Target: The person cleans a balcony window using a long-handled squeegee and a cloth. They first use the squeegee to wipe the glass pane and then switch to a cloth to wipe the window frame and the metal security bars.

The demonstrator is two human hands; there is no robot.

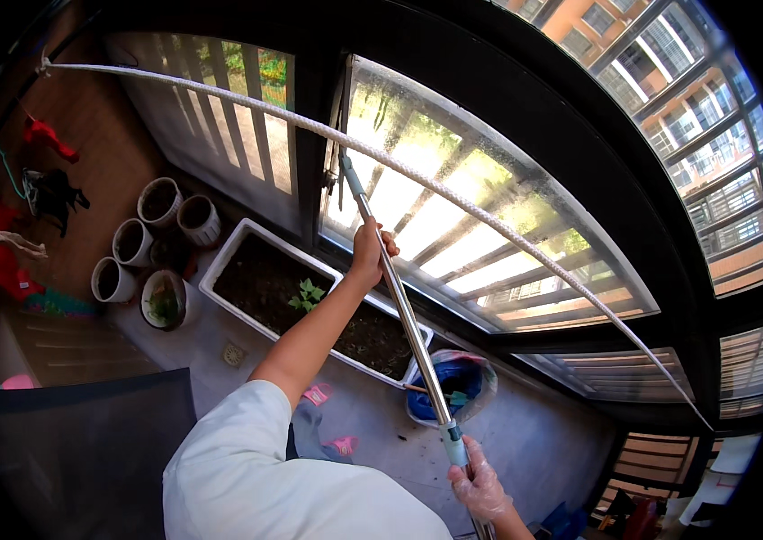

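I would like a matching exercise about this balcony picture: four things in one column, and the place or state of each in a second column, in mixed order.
Things:
1. metal pole
2. long white planter
3. blue plastic bag
4. round pots

Places or states:
a. on the floor, beside the pole's lower part
b. grouped on the floor at the left, near the wooden wall
c. held by the left hand above and the gloved right hand below
d. filled with dark soil, holding one small green plant

Pairs: 1-c, 2-d, 3-a, 4-b
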